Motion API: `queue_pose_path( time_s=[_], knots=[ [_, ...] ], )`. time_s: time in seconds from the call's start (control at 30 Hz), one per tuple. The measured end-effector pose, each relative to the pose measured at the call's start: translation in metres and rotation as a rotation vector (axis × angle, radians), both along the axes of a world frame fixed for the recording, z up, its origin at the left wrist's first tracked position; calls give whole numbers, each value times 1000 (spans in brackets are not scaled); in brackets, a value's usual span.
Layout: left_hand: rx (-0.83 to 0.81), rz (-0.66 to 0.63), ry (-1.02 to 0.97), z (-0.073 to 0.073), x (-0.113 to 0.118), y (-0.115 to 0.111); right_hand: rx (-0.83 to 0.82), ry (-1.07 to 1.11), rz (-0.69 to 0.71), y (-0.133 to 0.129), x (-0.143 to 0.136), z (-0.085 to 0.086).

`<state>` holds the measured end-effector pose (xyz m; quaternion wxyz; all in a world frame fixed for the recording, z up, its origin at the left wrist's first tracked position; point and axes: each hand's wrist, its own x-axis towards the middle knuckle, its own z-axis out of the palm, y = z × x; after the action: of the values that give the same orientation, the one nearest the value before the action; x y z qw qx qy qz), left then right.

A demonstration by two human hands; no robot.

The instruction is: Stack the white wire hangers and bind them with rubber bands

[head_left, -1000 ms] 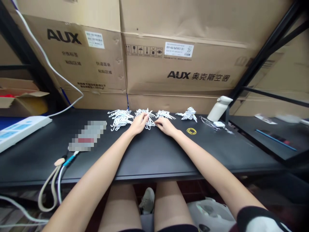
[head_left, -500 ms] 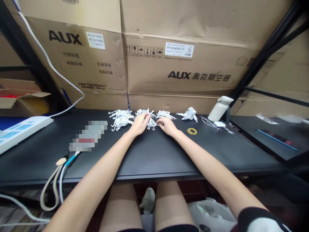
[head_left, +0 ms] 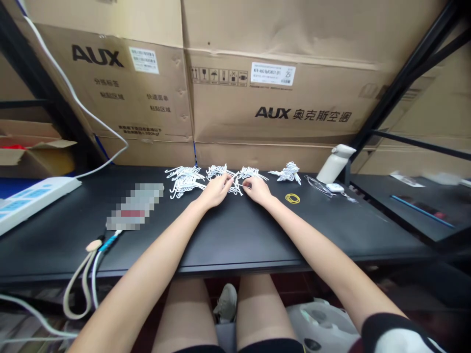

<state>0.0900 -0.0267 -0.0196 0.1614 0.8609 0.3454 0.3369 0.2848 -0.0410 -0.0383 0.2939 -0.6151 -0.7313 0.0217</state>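
Observation:
My left hand (head_left: 218, 190) is closed around some white wire hooks (head_left: 236, 188), whose ends poke out past its thumb and fingertips. Just to the right, my right hand (head_left: 258, 190) has its thumb and fingers drawn into a pinch beside those ends; what lies between its fingertips is too small to make out. More white hooks are heaped behind the hands: one pile (head_left: 216, 170) beyond the left hand, another pile (head_left: 250, 172) beyond the right. Two piles sit at the left, a rear pile (head_left: 184, 173) and a front pile (head_left: 183, 186). A bundle of hooks (head_left: 289, 172) stands farther right.
Yellow rubber bands (head_left: 292, 198) lie right of my hands on the black table (head_left: 235, 235). A white bottle (head_left: 334, 165) and a small white case (head_left: 335, 188) stand at the right. A blurred-out flat object (head_left: 136, 206) and a power strip (head_left: 35, 198) are left. Cardboard (head_left: 228, 117) backs the table.
My left hand has turned slightly, and the hooks by its fingertips now stick up to the right. My right hand has shifted a little to the right, away from the left fingertips.

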Motion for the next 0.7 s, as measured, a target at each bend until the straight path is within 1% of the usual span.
queue_pose_path(
  time_s=[0.2, 0.27, 0.33, 0.4, 0.47, 0.53, 0.63, 0.7],
  knots=[
    [-51, 26, -59, 1, 1, -1, -37, 51, -168, 0, 10, 6],
    [-94, 68, -105, 3, 1, -1, -20, 53, -206, 1, 16, 8],
    [-142, 118, -171, 5, 1, 0, 41, 81, -211, 2, 21, 12],
    [-173, 155, -243, 6, 0, 2, 130, 172, -181, 3, 25, 15],
    [-188, 163, -301, 5, -1, 5, 209, 331, -133, 4, 25, 18],
    [-202, 147, -323, 4, -1, 7, 252, 514, -76, 5, 23, 20],
    [-216, 93, -332, 0, -1, 11, 217, 740, 25, 5, 17, 20],
    [-221, 46, -358, -1, 0, 13, 167, 819, 87, 4, 14, 22]
  ],
)
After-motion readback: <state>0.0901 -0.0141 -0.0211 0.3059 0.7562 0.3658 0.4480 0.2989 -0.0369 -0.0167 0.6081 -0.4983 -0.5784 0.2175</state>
